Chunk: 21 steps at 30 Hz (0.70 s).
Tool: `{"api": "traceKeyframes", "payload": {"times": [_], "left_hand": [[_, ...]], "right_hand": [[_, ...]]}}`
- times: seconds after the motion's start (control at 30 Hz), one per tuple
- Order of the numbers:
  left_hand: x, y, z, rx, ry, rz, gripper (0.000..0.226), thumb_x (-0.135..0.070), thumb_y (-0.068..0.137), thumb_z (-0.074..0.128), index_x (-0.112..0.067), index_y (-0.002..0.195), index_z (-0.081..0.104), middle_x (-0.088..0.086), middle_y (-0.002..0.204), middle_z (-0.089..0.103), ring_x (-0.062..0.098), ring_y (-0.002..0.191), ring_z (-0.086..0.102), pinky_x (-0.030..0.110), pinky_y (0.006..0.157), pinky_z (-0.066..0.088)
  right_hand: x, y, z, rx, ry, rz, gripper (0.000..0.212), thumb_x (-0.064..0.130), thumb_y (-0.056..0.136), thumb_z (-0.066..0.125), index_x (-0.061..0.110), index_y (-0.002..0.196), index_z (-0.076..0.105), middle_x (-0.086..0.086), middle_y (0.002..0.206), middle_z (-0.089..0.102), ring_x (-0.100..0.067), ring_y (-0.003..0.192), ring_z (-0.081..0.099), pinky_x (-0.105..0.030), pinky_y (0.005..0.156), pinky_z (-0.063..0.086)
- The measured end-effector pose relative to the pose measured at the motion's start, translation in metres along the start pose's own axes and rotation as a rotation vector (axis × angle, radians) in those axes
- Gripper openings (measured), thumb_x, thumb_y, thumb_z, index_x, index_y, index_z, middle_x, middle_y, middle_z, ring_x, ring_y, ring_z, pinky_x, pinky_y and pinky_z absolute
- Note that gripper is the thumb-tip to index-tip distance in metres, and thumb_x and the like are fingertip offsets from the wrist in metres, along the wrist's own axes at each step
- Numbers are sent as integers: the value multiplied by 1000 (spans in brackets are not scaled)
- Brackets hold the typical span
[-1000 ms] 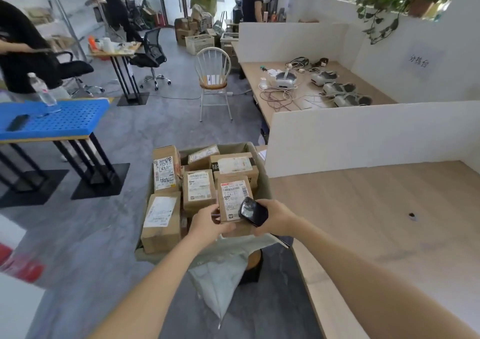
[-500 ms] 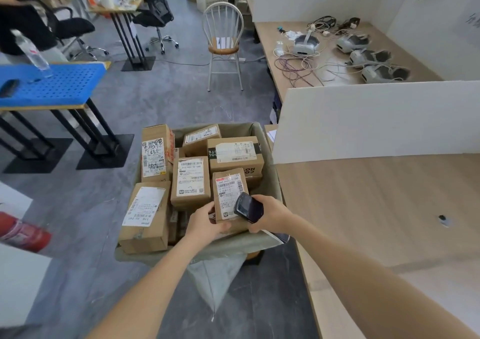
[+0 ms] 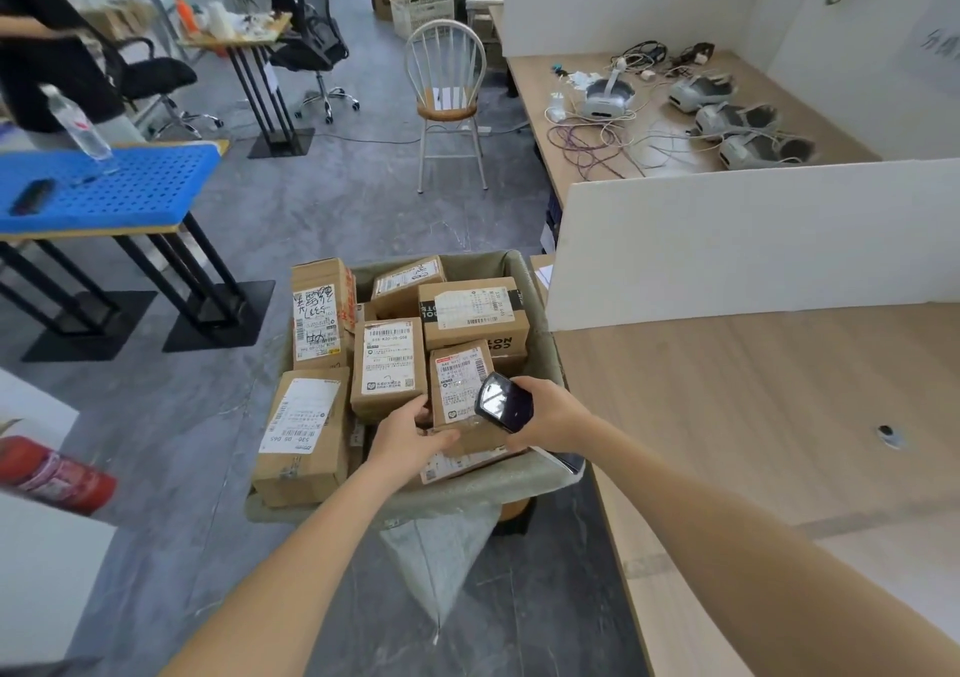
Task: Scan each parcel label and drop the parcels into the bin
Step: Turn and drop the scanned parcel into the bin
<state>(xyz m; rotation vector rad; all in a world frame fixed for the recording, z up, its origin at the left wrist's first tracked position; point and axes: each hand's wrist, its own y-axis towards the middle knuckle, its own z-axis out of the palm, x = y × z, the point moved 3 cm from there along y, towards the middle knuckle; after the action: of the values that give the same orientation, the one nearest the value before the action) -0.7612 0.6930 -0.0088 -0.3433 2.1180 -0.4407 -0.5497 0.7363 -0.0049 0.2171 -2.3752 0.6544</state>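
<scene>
Holding a parcel over the bin, my left hand curls its fingers round the lower edge while my right hand grips the scanner against the label; other parcels fill the bin beside the counter.

Both my forearms are bare all the way to the bottom edge of the view, with no sleeve reaching into sight. My left hand wears no glove, ring or watch, and my right hand is just as bare, its wrist free of any strap or band.
</scene>
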Motion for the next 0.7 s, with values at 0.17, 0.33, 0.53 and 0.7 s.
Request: {"api": "traceKeyframes", "payload": {"times": [0.17, 0.33, 0.53, 0.7], "left_hand": [[-4, -21, -17, -21, 20, 38, 79, -31, 87, 76, -18, 153, 34, 3, 145, 50, 20, 120, 56, 37, 101, 48], [-20, -57, -37, -42, 120, 208, 71, -33, 90, 72, -21, 151, 38, 3, 149, 48, 23, 128, 51, 39, 102, 46], [-48, -117, -65, -62, 345, 418, 81, -49, 90, 67, -29, 157, 24, -4, 162, 25, 20, 146, 30, 48, 114, 37], [-80, -175, -81, -86, 437, 588, 76, -53, 92, 60, -31, 156, 26, -7, 164, 22, 19, 149, 25, 47, 116, 32]], "right_hand": [[14, -30, -10, -78, -29, 3, 75, 20, 77, 87, 21, 142, 49, 10, 117, 54, -13, 111, 55, -28, 90, 50], [39, -83, -21, -205, -104, 50, 67, 27, 73, 87, 26, 131, 56, 7, 111, 59, -17, 105, 58, -33, 84, 57], [78, -184, -39, -366, -209, 166, 61, 35, 72, 84, 33, 125, 54, 7, 103, 60, -18, 97, 58, -30, 69, 49], [113, -277, -56, -516, -288, 268, 55, 37, 68, 81, 31, 116, 55, 8, 101, 63, -19, 94, 61, -28, 63, 42]]}}
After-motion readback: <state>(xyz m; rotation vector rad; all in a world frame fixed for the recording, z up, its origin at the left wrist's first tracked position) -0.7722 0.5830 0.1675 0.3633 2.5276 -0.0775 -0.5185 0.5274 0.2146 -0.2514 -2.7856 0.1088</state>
